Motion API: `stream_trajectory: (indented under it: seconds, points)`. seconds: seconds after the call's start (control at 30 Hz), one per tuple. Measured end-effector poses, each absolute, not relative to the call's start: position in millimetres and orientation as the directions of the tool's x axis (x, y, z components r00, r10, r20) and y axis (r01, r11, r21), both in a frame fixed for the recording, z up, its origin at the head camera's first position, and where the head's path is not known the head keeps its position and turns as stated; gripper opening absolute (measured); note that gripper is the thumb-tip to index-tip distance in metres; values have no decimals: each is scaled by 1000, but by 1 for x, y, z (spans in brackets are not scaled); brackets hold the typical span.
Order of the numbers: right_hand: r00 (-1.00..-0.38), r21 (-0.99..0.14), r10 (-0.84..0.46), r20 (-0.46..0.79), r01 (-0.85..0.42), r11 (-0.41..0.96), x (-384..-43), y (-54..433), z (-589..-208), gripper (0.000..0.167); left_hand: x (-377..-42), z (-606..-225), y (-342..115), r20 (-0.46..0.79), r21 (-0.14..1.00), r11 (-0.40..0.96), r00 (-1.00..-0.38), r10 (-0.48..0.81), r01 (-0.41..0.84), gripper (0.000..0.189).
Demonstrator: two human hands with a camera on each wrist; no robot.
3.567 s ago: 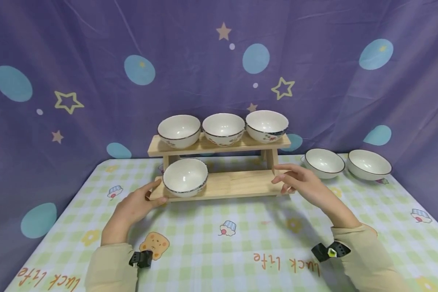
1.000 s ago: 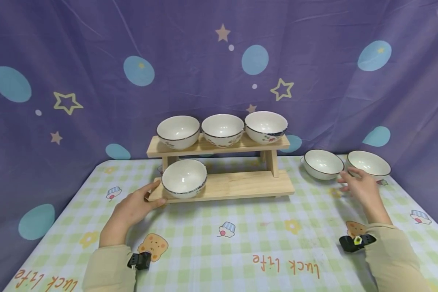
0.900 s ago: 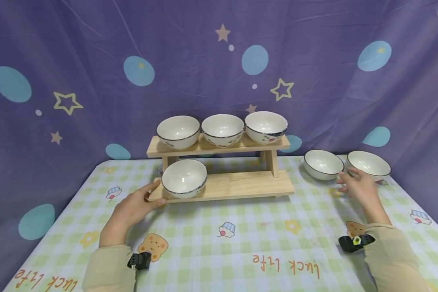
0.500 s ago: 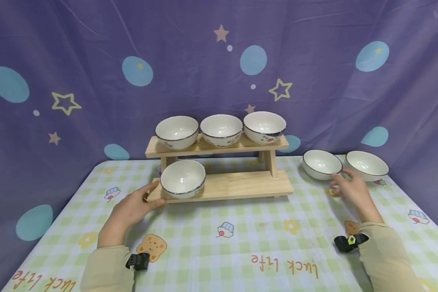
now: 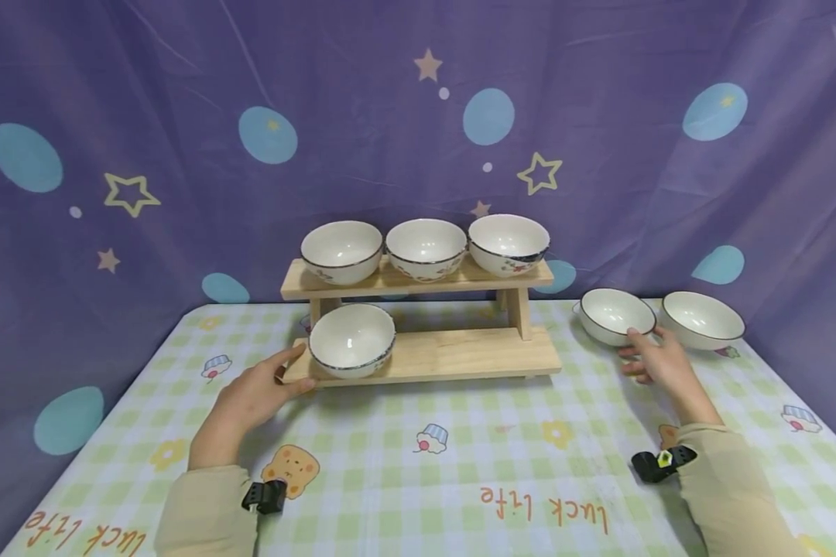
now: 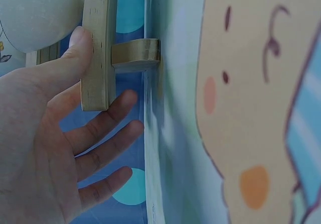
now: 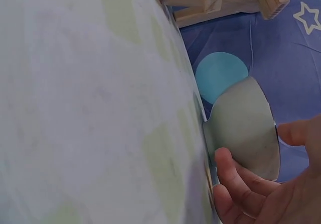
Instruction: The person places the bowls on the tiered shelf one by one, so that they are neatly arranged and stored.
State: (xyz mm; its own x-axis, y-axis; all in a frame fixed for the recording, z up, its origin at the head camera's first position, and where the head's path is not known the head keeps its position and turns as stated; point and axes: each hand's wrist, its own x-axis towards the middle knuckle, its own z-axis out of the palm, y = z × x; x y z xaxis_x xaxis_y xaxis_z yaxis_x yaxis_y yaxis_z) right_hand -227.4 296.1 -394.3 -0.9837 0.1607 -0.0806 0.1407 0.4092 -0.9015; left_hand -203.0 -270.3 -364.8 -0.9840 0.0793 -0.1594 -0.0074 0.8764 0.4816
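My left hand [image 5: 254,394] grips the left end of the two-tier wooden stand's lower board [image 5: 474,352]. In the left wrist view its thumb [image 6: 75,48] lies on the board's face, the forefinger is partly hidden behind it, and the other fingers spread below. A white bowl with a blue-patterned rim [image 5: 351,340] sits on that board beside this hand. My right hand [image 5: 662,367] is at the nearer of two white bowls on the table, the left bowl [image 5: 615,313]. Its thumb [image 7: 291,132] meets the rim and its fingers curl against the outer wall; the bowl stands upright.
Three floral bowls stand in a row on the stand's upper board [image 5: 418,286]. Another white bowl [image 5: 704,319] stands right of my right hand, close to the first. A checked tablecloth [image 5: 390,480] covers the table; a purple curtain [image 5: 362,77] hangs behind.
My right hand moved from the stand's right end to the white bowls, then left from the far bowl onto the nearer one. The left hand has stayed on the stand.
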Motion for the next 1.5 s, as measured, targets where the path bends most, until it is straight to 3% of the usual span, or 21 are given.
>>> stream_trajectory:
  seconds: [0.17,0.43,1.0,1.07,1.27,1.5]
  points:
    - [-985,-918,146,-87,136,372,-227,298,-397,78,-204,-366,-270,-162,483,875,-984,75,-13,86]
    - [-977,-976,107,-185,196,99,-228,307,-400,81,-204,-366,-269,-151,483,876,-985,83,0,85]
    - [-979,-982,97,-179,185,50,-229,302,-400,82,-202,-365,-270,-148,483,875,-986,80,-2,85]
    - [-978,-982,89,-186,186,-8,-228,302,-400,73,-202,-365,-270,-150,486,874,-986,78,-5,86]
    - [-980,-968,48,-194,184,-169,-227,304,-400,16,-202,-366,-270,-150,487,873,-986,75,-7,85]
    - [-979,-966,57,-198,185,-182,-227,304,-400,12,-202,-364,-269,-153,490,872,-986,72,-12,85]
